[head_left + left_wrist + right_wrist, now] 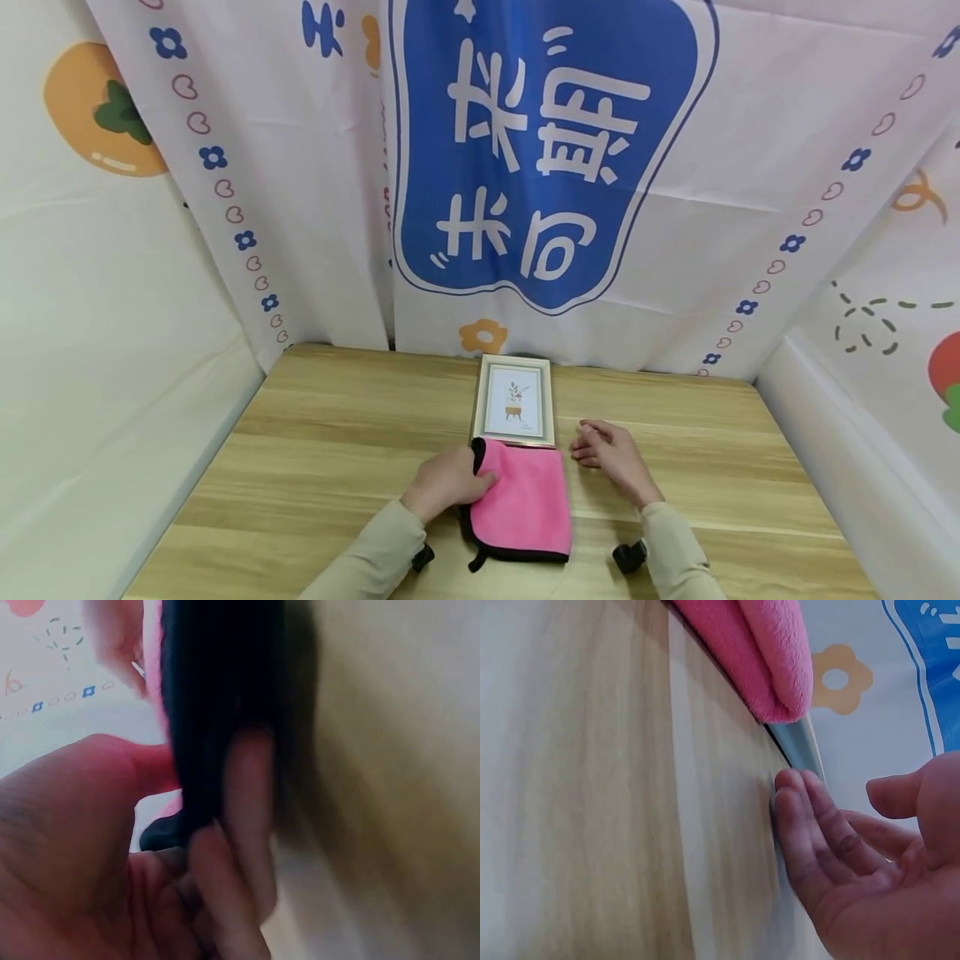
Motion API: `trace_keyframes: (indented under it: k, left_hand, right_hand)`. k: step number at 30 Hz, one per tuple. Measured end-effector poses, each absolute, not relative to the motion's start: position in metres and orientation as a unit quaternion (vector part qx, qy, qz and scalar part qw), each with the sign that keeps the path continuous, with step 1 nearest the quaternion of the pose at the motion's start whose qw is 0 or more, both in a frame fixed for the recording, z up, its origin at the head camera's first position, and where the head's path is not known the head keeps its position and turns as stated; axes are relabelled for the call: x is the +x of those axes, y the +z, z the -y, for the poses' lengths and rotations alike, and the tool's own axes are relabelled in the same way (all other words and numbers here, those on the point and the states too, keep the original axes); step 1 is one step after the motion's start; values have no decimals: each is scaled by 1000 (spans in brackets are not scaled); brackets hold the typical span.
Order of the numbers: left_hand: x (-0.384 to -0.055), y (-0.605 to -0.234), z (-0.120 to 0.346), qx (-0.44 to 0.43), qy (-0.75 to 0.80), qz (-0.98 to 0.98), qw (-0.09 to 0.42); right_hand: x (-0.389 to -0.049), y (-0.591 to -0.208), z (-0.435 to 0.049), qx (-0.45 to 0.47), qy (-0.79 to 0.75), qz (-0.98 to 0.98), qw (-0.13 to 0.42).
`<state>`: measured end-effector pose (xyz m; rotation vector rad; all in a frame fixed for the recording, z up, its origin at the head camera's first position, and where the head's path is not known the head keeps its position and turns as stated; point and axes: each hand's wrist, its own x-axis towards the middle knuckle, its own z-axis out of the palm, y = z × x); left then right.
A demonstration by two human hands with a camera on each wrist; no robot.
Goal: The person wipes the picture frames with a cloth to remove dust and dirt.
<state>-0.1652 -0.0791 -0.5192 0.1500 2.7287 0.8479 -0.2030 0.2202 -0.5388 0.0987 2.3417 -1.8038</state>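
Note:
A folded pink cloth (525, 504) with black edging and a small black loop lies on the table, its far edge right at the near side of a picture frame (552, 408). At the cloth's left edge my left hand (447, 481) pinches it, thumb on top and fingers beneath. The left wrist view shows the black edging (217, 690) between thumb and fingers. My right hand (611, 457) is just right of the frame and cloth, holding nothing, its fingers relaxed. In the right wrist view the folded pink side of the cloth (754, 656) appears beyond the fingertips.
The wood-grain table (337, 433) reaches back to a white printed curtain (705, 250) with a large blue sign. White printed cloth walls (862, 467) stand on both sides. The picture frame shows a potted plant drawing and lies near the table's back edge.

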Motion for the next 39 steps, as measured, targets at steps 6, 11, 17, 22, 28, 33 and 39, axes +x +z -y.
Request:
trace_keyframes:
  k: [6, 11, 17, 22, 28, 33, 39]
  left_hand:
    - [-174, -509, 86, 39, 243, -960, 133]
    - [-191, -501, 99, 25, 306, -941, 145]
    - [-226, -498, 101, 43, 343, -933, 100]
    - [-256, -509, 93, 21, 378, -922, 81]
    - [-281, -522, 83, -18, 387, -919, 69]
    - [-289, -525, 80, -33, 377, -922, 80]
    - [-295, -527, 75, -38, 352, -931, 85]
  right_hand:
    - [-196, -533, -217, 31, -577, -813, 72]
    - [-187, -527, -209, 25, -522, -851, 45]
    - [-169, -524, -188, -11, -434, -898, 68]
    - [-156, -526, -167, -27, -395, -916, 72]
    - [-150, -530, -150, -11, -361, -931, 63]
    - [-150, -528, -145, -3, -358, -930, 81]
    - [-149, -528, -148, -19, -422, -902, 93]
